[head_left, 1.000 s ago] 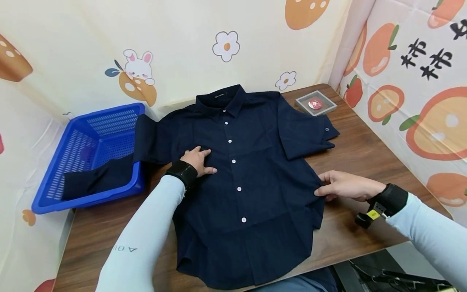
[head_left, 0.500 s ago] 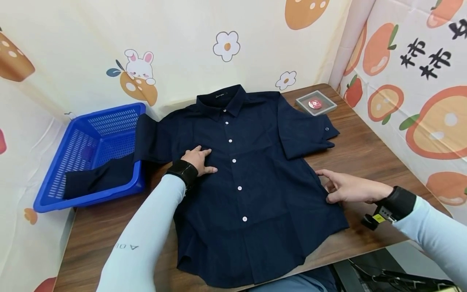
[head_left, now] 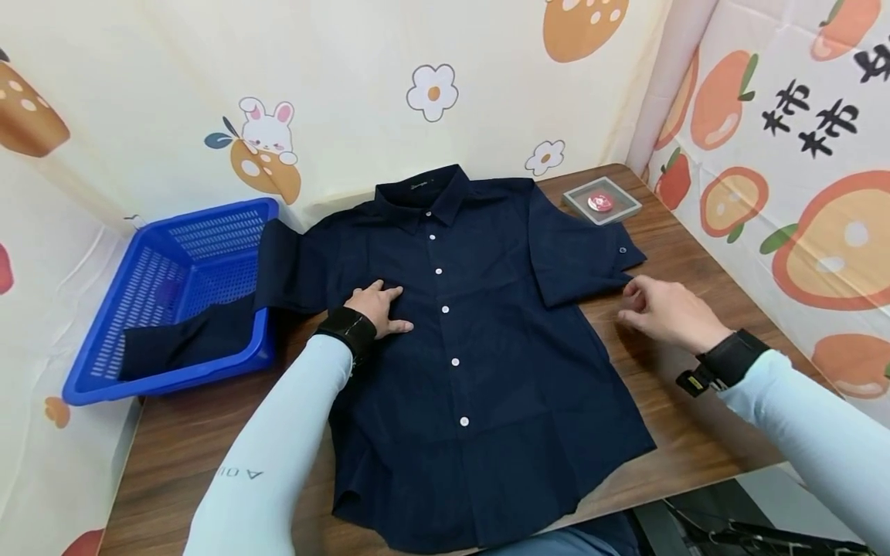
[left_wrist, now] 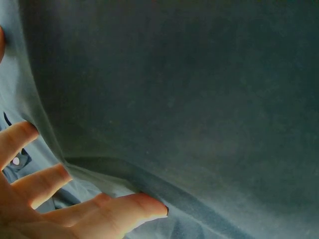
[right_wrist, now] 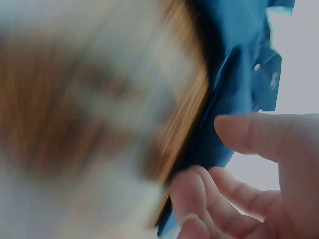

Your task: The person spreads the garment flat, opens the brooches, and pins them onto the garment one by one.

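A dark navy button-up shirt (head_left: pixel 501 340) lies front up on the table, collar away from me, with white buttons down its middle. My left hand (head_left: pixel 375 309) rests on the shirt's chest, its fingers spread. In the left wrist view, the left hand's fingertips touch the cloth (left_wrist: pixel 174 99). My right hand (head_left: pixel 670 313) is beside the folded-in sleeve (head_left: pixel 584 255) on the right, its fingertips by the cuff's lower corner. The right wrist view shows a gap between the thumb (right_wrist: pixel 249 133) and the fingers, with the blue shirt (right_wrist: pixel 234 84) behind them.
A blue plastic basket (head_left: pixel 174 380) stands at the left, the shirt's other sleeve (head_left: pixel 191 336) hanging over its rim into it. A small clear-lidded box (head_left: pixel 624 208) with a red round item is at the back right. Wood tabletop (head_left: pixel 695 417) shows on the right.
My right hand has let go of the shirt's right side edge and moved up to the sleeve cuff. The lower right hem has spread outward and flat. The left hand has stayed put.
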`<control>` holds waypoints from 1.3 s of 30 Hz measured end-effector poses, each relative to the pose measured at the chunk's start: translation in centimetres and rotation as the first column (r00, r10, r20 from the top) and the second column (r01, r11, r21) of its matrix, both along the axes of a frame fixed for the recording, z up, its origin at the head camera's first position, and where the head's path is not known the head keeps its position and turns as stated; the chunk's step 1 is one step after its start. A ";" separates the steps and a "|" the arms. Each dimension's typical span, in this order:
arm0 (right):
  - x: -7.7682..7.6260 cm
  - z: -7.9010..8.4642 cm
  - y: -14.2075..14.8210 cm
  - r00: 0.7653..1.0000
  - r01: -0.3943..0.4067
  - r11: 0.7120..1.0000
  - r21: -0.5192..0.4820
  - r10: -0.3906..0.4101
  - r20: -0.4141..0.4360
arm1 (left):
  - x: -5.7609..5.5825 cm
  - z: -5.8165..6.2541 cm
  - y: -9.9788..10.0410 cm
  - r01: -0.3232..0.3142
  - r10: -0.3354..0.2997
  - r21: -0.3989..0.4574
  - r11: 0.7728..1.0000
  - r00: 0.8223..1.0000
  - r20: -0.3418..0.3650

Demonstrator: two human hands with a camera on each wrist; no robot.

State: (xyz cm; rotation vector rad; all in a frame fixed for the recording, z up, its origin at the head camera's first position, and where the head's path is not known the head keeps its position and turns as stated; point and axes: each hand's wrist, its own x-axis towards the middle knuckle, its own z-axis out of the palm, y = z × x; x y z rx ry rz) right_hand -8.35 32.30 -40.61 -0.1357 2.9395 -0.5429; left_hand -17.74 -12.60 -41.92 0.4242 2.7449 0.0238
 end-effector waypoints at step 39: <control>-9.0 0.7 1.6 0.927 0.353 0.711 -0.608 -0.354 0.124 | -1.8 -1.2 9.1 0.066 -0.067 0.046 0.997 0.997 0.025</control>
